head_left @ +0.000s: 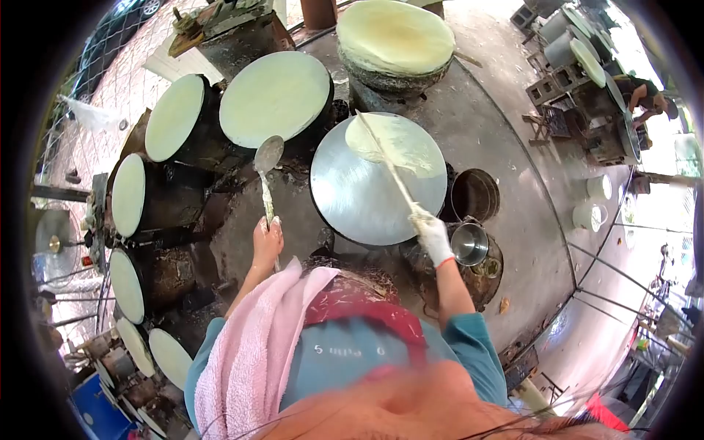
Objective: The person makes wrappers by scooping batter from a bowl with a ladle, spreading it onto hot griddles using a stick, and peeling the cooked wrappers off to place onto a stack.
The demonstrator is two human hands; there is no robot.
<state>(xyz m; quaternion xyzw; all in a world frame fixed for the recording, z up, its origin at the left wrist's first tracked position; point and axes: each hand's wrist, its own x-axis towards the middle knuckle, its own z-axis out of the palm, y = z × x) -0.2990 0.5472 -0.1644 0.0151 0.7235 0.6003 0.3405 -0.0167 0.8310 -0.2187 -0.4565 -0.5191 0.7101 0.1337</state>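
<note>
White-gloved right hand [434,237] grips long pale stick [396,177] | slants forward-left over round silver griddle [353,192] | left hand [267,242] grips metal ladle [269,153]

Single head-worn fisheye view, steeply downward

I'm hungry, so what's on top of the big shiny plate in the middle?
Pale batter lies on the far part of the plate, with a long stick reaching across. The plate under the batter is hidden.
</note>
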